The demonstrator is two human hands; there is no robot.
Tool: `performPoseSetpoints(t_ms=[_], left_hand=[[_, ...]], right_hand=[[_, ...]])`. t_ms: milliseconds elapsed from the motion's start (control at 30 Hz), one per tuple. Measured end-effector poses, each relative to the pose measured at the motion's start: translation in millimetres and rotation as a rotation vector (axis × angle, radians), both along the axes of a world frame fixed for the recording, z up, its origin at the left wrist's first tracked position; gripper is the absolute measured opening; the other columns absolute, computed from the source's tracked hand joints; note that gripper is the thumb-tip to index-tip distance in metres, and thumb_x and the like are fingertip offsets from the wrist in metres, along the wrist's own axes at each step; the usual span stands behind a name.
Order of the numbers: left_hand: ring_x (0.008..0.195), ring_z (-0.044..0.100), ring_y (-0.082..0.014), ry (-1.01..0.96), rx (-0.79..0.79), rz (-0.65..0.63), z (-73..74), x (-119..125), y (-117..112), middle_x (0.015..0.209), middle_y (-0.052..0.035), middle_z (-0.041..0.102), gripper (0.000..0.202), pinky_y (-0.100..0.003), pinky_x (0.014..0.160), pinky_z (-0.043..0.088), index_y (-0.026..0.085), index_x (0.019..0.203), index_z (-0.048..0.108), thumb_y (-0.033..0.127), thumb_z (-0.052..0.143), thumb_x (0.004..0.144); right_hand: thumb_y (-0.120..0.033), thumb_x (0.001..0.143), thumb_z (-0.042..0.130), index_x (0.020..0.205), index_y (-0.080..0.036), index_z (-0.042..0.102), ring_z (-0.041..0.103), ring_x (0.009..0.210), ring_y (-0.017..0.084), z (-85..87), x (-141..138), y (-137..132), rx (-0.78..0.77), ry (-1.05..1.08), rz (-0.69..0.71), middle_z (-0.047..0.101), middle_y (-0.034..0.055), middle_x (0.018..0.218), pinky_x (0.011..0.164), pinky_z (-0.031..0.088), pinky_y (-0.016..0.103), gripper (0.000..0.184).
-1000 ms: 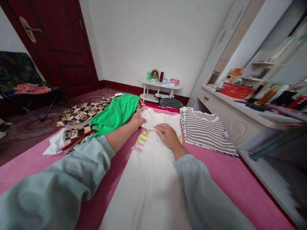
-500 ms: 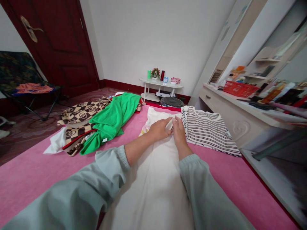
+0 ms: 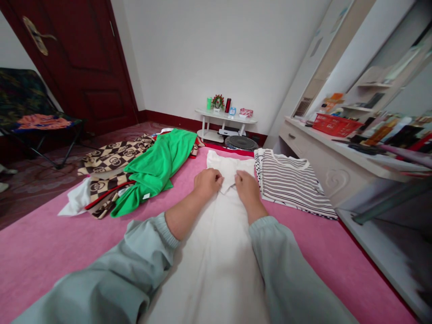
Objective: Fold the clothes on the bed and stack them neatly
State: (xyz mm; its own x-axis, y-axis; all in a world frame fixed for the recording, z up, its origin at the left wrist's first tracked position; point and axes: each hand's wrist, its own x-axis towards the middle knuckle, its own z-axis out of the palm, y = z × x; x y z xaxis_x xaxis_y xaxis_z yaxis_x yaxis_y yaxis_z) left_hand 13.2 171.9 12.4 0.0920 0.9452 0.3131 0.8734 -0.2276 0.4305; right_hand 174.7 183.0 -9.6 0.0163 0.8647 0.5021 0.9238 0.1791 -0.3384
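Soft, fairly even indoor light, its source hidden from us, leaves gentle gray shadows across the white garment and pales its far end until fine detail fades. Left of the garment, we see the dark red door sit dim and lean outward with wide-angle distortion, as the tall cabinet does beyond it to the right. Farther right of the garment, we find the bottles stretched and blurred.
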Motion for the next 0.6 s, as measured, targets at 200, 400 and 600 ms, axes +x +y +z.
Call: performPoseSetpoints(t_ms=[200, 400, 600], left_hand=[[0.08, 0.063, -0.0187, 0.011, -0.082, 0.076, -3.2, -4, 3, 0.083, -0.0005, 0.07, 0.02, -0.028, 0.068, 0.045, 0.027, 0.079, 0.068, 0.044, 0.059, 0.076], [0.084, 0.063, -0.0204, 0.05, -0.181, -0.015, 4.4, -7, 6, 0.093, -0.0001, 0.068, 0.034, -0.03, 0.071, 0.047, 0.029, 0.089, 0.065, 0.051, 0.068, 0.062], [0.102, 0.059, -0.0256, 0.038, -0.058, -0.122, 1.9, -10, 5, 0.11, -0.0041, 0.063, 0.039, -0.038, 0.085, 0.048, 0.027, 0.098, 0.064, 0.042, 0.07, 0.062]], right_hand=[[-0.027, 0.093, 0.032, 0.119, -0.023, 0.059, 0.037, 0.131, 0.025, -0.2, -10, -4, -0.195, -0.207, -0.075, 0.052, 0.0046, 0.136, 0.105, 0.028, 0.048, 0.038], [-0.05, 0.094, 0.028, 0.145, -0.025, 0.032, 0.017, 0.141, 0.027, 0.5, -13, -4, -0.336, -0.266, -0.059, 0.028, 0.0054, 0.153, 0.109, 0.016, 0.055, 0.057], [-0.053, 0.095, 0.021, 0.148, -0.026, 0.024, 0.011, 0.143, 0.026, -0.3, -15, -2, -0.413, -0.301, -0.075, 0.02, 0.0043, 0.155, 0.11, 0.013, 0.055, 0.06]])
